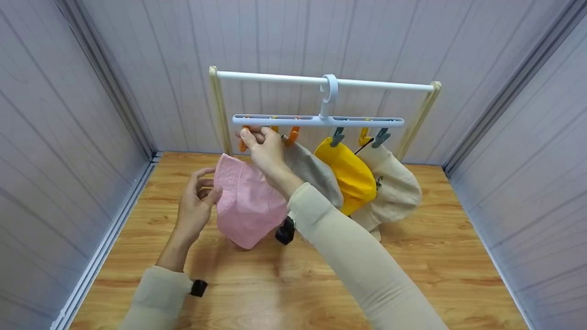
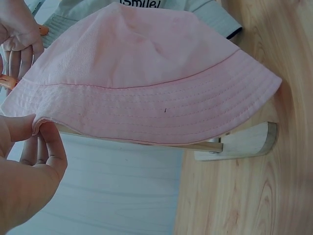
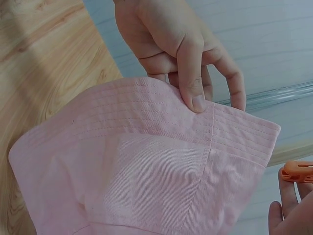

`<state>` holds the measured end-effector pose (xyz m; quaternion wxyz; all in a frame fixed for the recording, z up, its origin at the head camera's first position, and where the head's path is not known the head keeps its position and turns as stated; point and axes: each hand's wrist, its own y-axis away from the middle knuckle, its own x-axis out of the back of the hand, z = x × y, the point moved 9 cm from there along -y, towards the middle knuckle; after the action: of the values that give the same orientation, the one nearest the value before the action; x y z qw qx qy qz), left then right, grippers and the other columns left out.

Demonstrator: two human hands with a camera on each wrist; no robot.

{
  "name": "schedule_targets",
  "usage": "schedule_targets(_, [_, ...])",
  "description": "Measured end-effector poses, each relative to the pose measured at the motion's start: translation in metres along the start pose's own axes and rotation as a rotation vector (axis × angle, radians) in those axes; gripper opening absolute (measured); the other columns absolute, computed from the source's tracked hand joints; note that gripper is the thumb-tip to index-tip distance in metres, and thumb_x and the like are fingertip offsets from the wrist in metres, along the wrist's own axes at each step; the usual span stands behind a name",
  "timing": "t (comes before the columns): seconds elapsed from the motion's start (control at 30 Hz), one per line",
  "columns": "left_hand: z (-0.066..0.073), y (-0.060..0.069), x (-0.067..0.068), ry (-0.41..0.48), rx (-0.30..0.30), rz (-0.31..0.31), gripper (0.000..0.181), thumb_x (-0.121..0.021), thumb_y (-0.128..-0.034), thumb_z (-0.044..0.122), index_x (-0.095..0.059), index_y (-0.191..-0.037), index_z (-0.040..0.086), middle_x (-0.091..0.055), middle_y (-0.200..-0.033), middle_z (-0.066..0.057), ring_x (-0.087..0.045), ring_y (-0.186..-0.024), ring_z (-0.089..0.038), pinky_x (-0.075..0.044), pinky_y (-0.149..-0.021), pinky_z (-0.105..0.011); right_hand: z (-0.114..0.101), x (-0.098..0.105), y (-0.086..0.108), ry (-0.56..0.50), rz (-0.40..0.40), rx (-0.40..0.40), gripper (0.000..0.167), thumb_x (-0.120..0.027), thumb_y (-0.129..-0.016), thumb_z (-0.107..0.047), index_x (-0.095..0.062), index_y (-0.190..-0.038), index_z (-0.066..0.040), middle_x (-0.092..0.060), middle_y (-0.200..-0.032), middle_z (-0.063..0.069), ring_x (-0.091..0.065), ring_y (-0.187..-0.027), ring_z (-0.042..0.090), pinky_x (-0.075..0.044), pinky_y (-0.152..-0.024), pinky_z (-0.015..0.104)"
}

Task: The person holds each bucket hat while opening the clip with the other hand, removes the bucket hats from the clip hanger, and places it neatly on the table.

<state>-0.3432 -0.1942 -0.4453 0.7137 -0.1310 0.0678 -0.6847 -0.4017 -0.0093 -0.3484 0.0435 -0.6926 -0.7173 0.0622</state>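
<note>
A pink bucket hat is in my left hand, below the left end of a white clip hanger, the edge of its brim pinched between thumb and fingers. Pale and plain, the hat shows rows of stitching round the brim, one small dark fleck there, and a seam where brim meets crown. At the hanger's left end, my right hand pinches an orange clip, near the brim.

Farther right beneath the hanger hang a grey hat, a yellow hat and, under its right end, a cream hat. The hanger's hook loops over a white rod above it, between two wooden posts.

Under the hanger spreads a yellow-brown wood-grain surface, streaked darker and softly shiny. Pale, grooved panel walls rise behind it and to both sides, with metallic trim in the corners.
</note>
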Motion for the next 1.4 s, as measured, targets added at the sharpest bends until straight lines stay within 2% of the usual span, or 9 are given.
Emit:
schedule_targets(0.13, [-0.0005, -0.0005, 0.0000, -0.006, -0.002, -0.005, 0.045, -0.061, -0.1042, -0.004, -0.054, -0.146, 0.010, -0.064, -0.116, -0.019, -0.068, -0.097, -0.023, -0.058, -0.080, -0.024, -0.0002, 0.0002, 0.0002, 0.003, -0.005, -0.004, 0.026, -0.063, -0.108, -0.020, -0.066, -0.128, -0.002, -0.079, -0.118, 0.005, -0.072, -0.114, 0.017, -0.056, -0.100, 0.030])
schedule_targets(0.3, [-0.0012, -0.0006, 0.0003, -0.007, -0.001, -0.008, 0.045, -0.061, -0.1043, -0.003, -0.053, -0.147, 0.010, -0.064, -0.116, -0.018, -0.068, -0.097, -0.023, -0.058, -0.081, -0.024, -0.0005, -0.0007, -0.0004, -0.010, -0.014, 0.000, 0.028, -0.063, -0.109, -0.019, -0.065, -0.130, 0.000, -0.079, -0.118, 0.007, -0.070, -0.121, 0.027, -0.055, -0.102, 0.034])
schedule_targets(0.47, [-0.0015, 0.0004, -0.0007, -0.010, -0.001, -0.006, 0.046, -0.061, -0.1037, -0.004, -0.053, -0.147, 0.011, -0.064, -0.116, -0.018, -0.068, -0.097, -0.024, -0.058, -0.080, -0.025, 0.0012, 0.0000, 0.0002, 0.012, -0.027, 0.005, 0.031, -0.063, -0.109, -0.020, -0.064, -0.133, 0.000, -0.078, -0.121, 0.005, -0.070, -0.119, 0.020, -0.055, -0.104, 0.032])
schedule_targets(0.67, [-0.0012, 0.0019, -0.0015, 0.002, -0.007, -0.019, 0.047, -0.061, -0.1041, -0.004, -0.052, -0.147, 0.012, -0.064, -0.117, -0.019, -0.068, -0.097, -0.024, -0.058, -0.081, -0.024, -0.0008, -0.0017, 0.0006, 0.028, -0.060, 0.046, 0.037, -0.064, -0.108, -0.017, -0.061, -0.138, 0.003, -0.075, -0.129, 0.013, -0.068, -0.125, 0.029, -0.054, -0.104, 0.029])
schedule_targets(0.77, [-0.0009, 0.0027, -0.0016, 0.005, -0.012, -0.026, 0.047, -0.061, -0.1043, -0.003, -0.052, -0.147, 0.012, -0.063, -0.117, -0.019, -0.068, -0.096, -0.024, -0.057, -0.080, -0.024, -0.0021, -0.0021, 0.0011, 0.028, -0.065, 0.058, 0.039, -0.065, -0.107, -0.016, -0.059, -0.141, 0.004, -0.073, -0.132, 0.016, -0.069, -0.123, 0.027, -0.054, -0.104, 0.028])
schedule_targets(0.97, [-0.0009, 0.0029, -0.0016, 0.008, -0.020, -0.023, 0.046, -0.061, -0.1045, -0.003, -0.052, -0.148, 0.012, -0.063, -0.117, -0.019, -0.068, -0.096, -0.024, -0.058, -0.080, -0.024, -0.0024, -0.0016, 0.0020, 0.068, -0.067, 0.073, 0.041, -0.066, -0.107, -0.018, -0.059, -0.143, 0.001, -0.071, -0.134, 0.016, -0.069, -0.121, 0.021, -0.055, -0.104, 0.027])
schedule_targets(1.4, [-0.0050, -0.0015, 0.0009, 0.029, -0.036, -0.025, 0.047, -0.061, -0.1035, -0.006, -0.053, -0.146, 0.012, -0.064, -0.115, -0.018, -0.068, -0.097, -0.024, -0.058, -0.082, -0.024, -0.0012, 0.0026, 0.0074, 0.168, -0.093, 0.097, 0.048, -0.063, -0.109, -0.022, -0.053, -0.152, -0.002, -0.068, -0.139, 0.015, -0.068, -0.124, 0.027, -0.055, -0.105, 0.029])
